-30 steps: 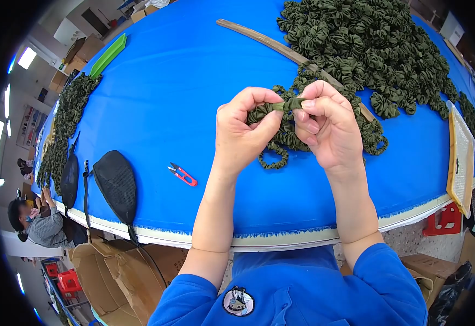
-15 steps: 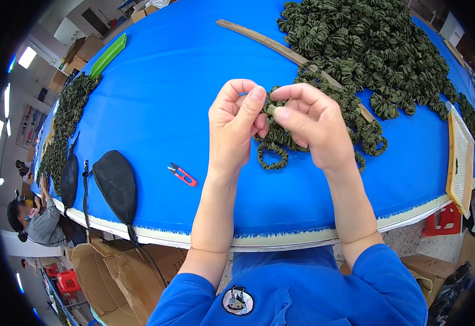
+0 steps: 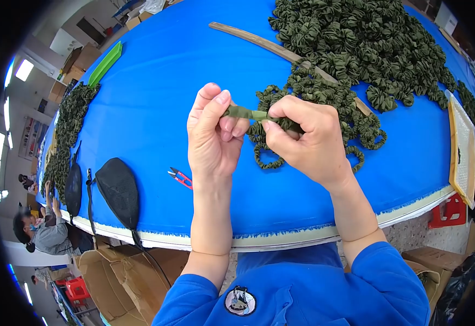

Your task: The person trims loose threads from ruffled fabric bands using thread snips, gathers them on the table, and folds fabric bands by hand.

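Note:
A dark green gathered fabric band (image 3: 246, 113) is stretched between my two hands above the blue table (image 3: 166, 108). My left hand (image 3: 214, 127) pinches its left end between thumb and fingers. The thumb and bent fingers of my right hand (image 3: 305, 136) grip the other side, where part of the band is hidden. A flat, smooth stretch of the fabric shows between the hands. Loose green scrunchies (image 3: 270, 158) lie on the table just behind and below my hands. Red-handled thread snips (image 3: 181, 177) lie left of my left forearm, which partly hides them.
A large scrunchie pile (image 3: 362, 49) covers the back right, beside a wooden strip (image 3: 253, 39). At the left are a black mesh pouch (image 3: 119, 187), a green tray (image 3: 106, 64) and another scrunchie pile (image 3: 73, 119). A co-worker (image 3: 47, 236) is at the far left; cardboard boxes (image 3: 123, 277) stand below.
My hands have moved left and farther apart, with the band now drawn out between them. The view has shifted slightly. My left forearm now partly covers the snips.

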`<state>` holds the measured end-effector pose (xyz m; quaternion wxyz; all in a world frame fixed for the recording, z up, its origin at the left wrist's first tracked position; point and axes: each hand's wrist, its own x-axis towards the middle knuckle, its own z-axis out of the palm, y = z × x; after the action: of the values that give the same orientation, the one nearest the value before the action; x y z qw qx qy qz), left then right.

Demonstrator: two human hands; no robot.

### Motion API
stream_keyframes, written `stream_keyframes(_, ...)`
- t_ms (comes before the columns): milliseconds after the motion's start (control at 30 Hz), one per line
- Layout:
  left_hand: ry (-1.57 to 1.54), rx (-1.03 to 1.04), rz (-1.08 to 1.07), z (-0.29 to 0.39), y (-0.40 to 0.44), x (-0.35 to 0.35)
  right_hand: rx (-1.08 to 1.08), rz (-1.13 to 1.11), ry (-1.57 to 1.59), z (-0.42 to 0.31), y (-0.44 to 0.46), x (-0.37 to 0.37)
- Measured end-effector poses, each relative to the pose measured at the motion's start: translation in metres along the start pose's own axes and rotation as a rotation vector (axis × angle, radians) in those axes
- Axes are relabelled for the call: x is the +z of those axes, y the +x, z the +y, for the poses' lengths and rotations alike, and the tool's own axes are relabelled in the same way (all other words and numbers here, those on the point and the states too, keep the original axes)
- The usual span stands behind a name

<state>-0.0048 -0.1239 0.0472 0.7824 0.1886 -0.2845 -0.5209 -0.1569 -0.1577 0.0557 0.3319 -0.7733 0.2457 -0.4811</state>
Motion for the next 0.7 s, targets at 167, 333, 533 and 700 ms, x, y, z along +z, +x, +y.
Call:
stream_keyframes(167,0.187,0.013,-0.034,-0.01,0.0,0.003,0.106,-0.016,0.069,-0.005,0.0,-0.006)
stream_keyframes(333,0.378,0.017,-0.01,-0.015,-0.002,0.006,-0.047,0.088,0.036,0.0,0.005,0.003)
stream_keyframes(533,0.451,-0.005,-0.027,-0.012,-0.005,0.009,0.047,-0.016,0.101,0.007,0.003,0.003)
stream_keyframes(700,0.219,-0.074,-0.002,-0.012,-0.005,0.008,0.097,-0.031,0.24,0.013,0.002,0.001)
